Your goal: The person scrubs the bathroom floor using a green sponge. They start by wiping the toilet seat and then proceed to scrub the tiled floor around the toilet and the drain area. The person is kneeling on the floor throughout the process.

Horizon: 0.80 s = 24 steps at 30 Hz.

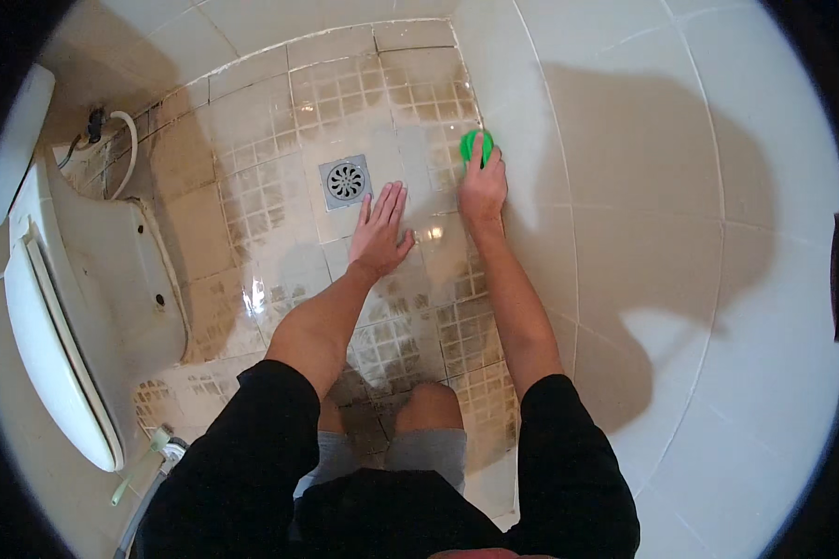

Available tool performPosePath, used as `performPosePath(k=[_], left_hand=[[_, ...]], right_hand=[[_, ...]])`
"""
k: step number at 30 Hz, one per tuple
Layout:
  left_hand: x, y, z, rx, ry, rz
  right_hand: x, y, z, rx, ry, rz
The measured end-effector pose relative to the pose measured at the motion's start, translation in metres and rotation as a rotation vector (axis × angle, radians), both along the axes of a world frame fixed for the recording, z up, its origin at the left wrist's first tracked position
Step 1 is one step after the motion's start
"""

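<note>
My right hand grips a round green scrubber against the tiled floor, right beside the foot of the right-hand wall. My left hand rests palm down on the wet floor tiles with nothing in it, its thumb spread away from the fingers. Just ahead and left of that hand sits a square metal floor drain with a slotted round grate. Brown grime stains many of the small-squared tiles, while pale, cleaner-looking patches lie around the drain.
A white toilet stands on the left, with a white hose behind it. At lower left are a light-green-handled brush and a shower head on a grey hose. A tiled wall borders the right side.
</note>
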State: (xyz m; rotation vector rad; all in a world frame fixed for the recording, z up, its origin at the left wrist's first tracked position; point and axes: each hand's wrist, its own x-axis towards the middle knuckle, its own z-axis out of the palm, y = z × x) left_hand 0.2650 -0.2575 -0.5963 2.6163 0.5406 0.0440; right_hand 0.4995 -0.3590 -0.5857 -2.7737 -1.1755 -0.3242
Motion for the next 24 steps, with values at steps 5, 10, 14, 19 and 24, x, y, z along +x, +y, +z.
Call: performPosePath(k=[5,10,14,19,24], left_hand=[[-0.001,-0.001,-0.006,0.029,0.001,0.015],[-0.003,-0.002,-0.003,0.028,0.028,0.021],[-0.004,-0.002,-0.004,0.030,0.032,0.029],[0.003,-0.004,-0.004,0.019,-0.009,0.003],[-0.003,0.000,-0.007,0.022,0.014,0.016]], right_hand=[[-0.037,-0.038,-0.002,0.118,0.113,-0.087],[-0.072,-0.097,0.015,-0.058,0.258,-0.169],[-0.046,-0.059,0.016,0.041,0.216,-0.083],[0.012,0.015,0.008,0.152,0.072,-0.044],[-0.014,-0.014,0.014,0.210,0.122,-0.034]])
